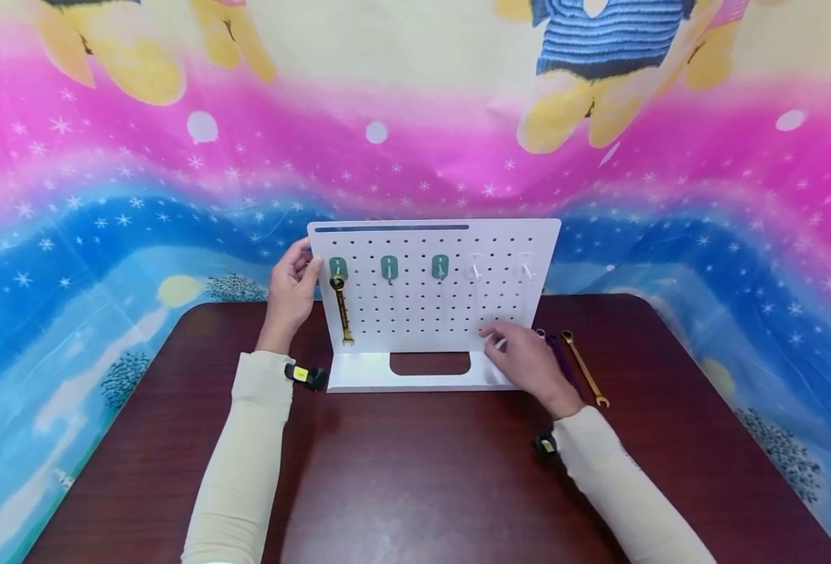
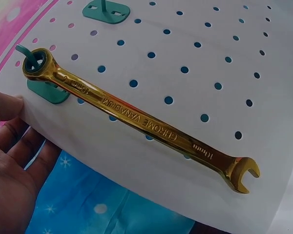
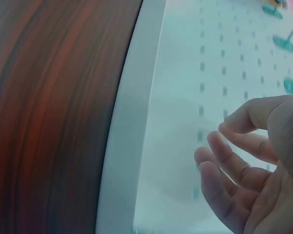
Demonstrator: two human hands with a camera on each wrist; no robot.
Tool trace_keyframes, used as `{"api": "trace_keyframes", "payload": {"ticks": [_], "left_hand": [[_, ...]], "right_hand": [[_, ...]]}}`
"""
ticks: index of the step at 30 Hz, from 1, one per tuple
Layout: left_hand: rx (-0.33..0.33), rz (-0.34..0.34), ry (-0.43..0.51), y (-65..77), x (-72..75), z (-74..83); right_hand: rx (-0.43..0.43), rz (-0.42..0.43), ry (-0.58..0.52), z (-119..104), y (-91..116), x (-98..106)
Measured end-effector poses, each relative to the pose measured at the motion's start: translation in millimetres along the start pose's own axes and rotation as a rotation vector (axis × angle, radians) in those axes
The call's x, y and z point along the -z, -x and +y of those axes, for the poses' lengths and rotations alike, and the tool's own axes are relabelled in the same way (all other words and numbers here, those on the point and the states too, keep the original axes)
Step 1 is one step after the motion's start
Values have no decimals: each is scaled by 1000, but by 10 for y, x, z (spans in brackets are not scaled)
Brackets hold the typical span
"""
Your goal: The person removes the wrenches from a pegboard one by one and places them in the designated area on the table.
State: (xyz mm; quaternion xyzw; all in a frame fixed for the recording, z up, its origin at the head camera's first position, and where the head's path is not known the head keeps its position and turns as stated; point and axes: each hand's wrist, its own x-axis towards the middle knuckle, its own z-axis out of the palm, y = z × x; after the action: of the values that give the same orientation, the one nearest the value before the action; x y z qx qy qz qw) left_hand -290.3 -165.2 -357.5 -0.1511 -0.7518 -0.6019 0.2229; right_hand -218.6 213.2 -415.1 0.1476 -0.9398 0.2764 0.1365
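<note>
A white pegboard [image 1: 415, 301] stands upright on its base on the table. My left hand [image 1: 291, 286] grips its upper left edge, with the thumb at the front and the other fingers behind. Beside that hand, a gold combination wrench [image 2: 132, 112] hangs by its ring end from a green hook [image 2: 48, 91]. My right hand [image 1: 528, 360] is in front of the board's lower right part, fingers loosely bent and holding nothing. Whether its fingertips touch the board I cannot tell.
Two more green hooks [image 1: 389, 267] and two clear hooks [image 1: 475, 268] sit in a row on the board. Right of it, on the dark wooden table [image 1: 415, 470], lie a gold wrench [image 1: 584, 368] and a purple wrench [image 1: 561, 359], partly hidden. A patterned curtain [image 1: 415, 172] surrounds the table.
</note>
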Motion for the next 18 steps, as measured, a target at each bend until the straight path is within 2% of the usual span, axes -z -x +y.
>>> {"api": "trace_keyframes", "payload": {"ticks": [5,12,18], "left_hand": [[-4,1,-2,-2,11,-9],[1,4,-10,12,7,13],[5,-1,-15,15,19,-14]], "right_hand": [[80,-34,-135,-321,-156,-259],[125,-166,-210,-643,-384,-580],[193,-185,-315,-872,-577,-802]]}}
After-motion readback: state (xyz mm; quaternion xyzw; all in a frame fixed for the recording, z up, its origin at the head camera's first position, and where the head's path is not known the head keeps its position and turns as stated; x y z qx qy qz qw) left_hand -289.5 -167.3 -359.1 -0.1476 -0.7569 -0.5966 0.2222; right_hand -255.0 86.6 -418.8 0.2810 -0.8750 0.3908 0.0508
